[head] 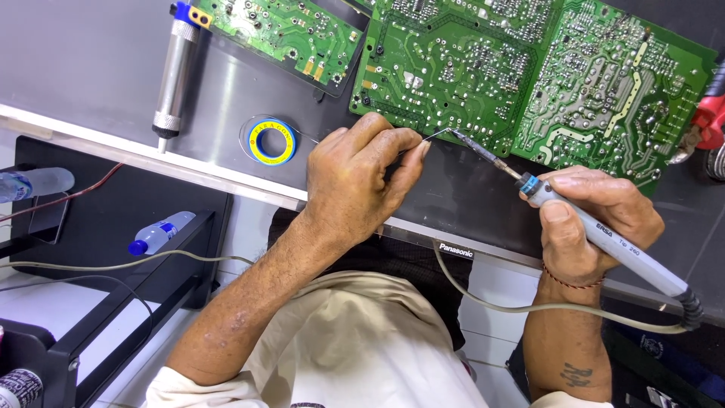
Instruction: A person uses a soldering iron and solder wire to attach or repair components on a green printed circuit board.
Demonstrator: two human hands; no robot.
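My right hand (593, 219) grips a grey soldering iron (612, 240) like a pen, its metal tip touching the lower edge of a large green circuit board (529, 75). My left hand (359, 177) pinches a thin solder wire (436, 136) whose end meets the iron's tip at the board's edge. The board lies solder side up on a dark grey work surface (91, 60). The iron's grey cord (529, 306) loops back under my arms.
A smaller green board (283, 34) lies at the top left beside a silver desoldering pump (174, 72). A yellow and blue solder spool (272, 141) sits left of my left hand. Two blue-capped bottles (158, 234) lie on a black shelf. A red tool (710, 121) is at the right edge.
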